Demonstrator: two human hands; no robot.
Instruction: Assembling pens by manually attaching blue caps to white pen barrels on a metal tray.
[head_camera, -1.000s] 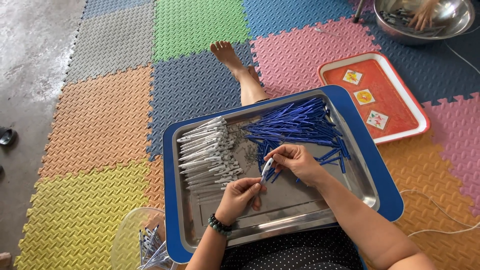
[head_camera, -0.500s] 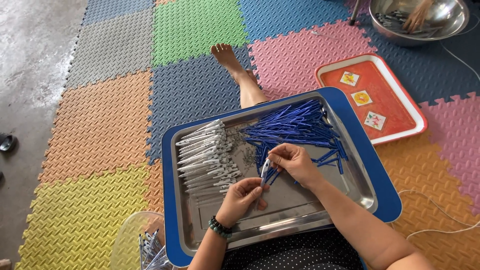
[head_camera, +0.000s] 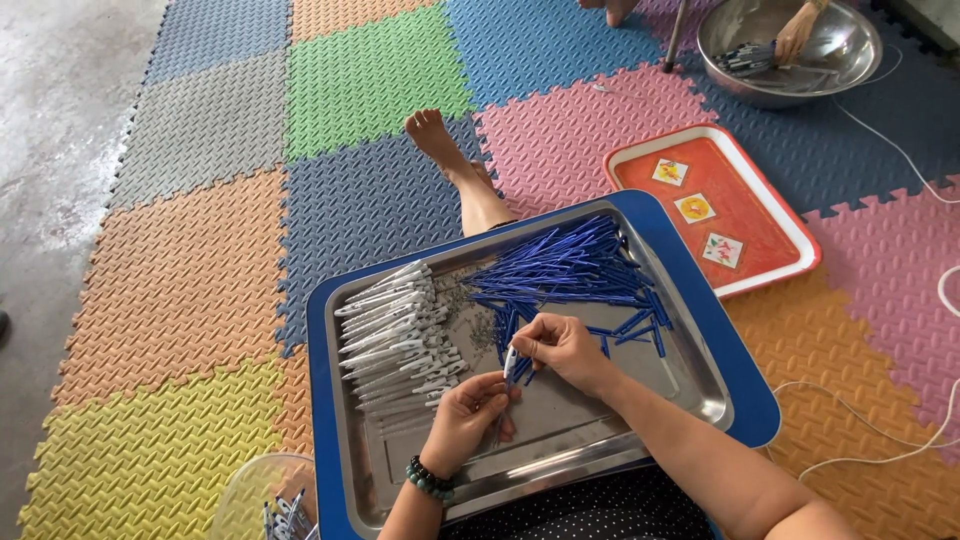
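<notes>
Blue pen parts (head_camera: 565, 270) and white barrels (head_camera: 395, 335) lie heaped in a steel tray (head_camera: 690, 385) at lower centre. Over its middle, the left hand (head_camera: 470, 415) and right hand (head_camera: 560, 345) meet, both pinching one pen (head_camera: 511, 364) between fingertips. Upper right, an orange tray (head_camera: 745, 195) and a steel bowl (head_camera: 850, 45) sit on foam mats (head_camera: 180, 270).

two trays (head_camera: 745, 395) (one red (head_camera: 810, 250)), one bowl (head_camera: 840, 60)

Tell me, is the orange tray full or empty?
Nearly empty. The orange tray with the white rim holds only three small square cards lying flat in a row; the rest of its surface is bare.
</notes>
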